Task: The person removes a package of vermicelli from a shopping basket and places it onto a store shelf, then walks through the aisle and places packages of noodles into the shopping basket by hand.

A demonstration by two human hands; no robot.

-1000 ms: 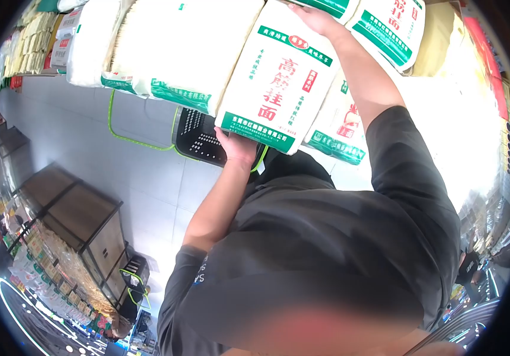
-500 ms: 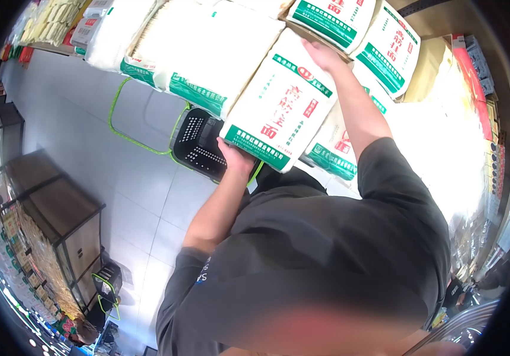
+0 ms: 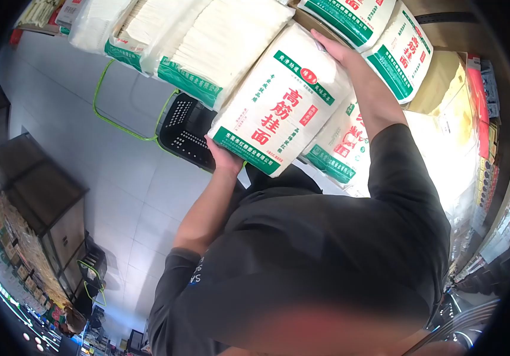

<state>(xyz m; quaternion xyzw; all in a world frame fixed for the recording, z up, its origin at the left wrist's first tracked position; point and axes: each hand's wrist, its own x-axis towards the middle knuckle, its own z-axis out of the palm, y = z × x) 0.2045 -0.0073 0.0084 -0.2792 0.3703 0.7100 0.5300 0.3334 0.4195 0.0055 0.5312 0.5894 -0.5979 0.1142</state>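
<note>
1. While your left hand (image 3: 225,158) is gripping the lower left corner of the white-and-green noodle pack (image 3: 283,102), its fingers are mostly hiding underneath, so you cannot tell their spread.
2. Your right hand (image 3: 333,50) is clasping the upper right edge, fingers lying close together.
3. Between your hands, the pack is sitting face up and aslant, just beside a row of noodle bundles (image 3: 222,44).
4. Below, a black basket (image 3: 185,127) is standing partly covered.

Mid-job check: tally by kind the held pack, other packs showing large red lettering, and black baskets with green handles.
Held pack: 1
Other packs with large red lettering: 3
Black baskets with green handles: 2
Total: 6
</note>
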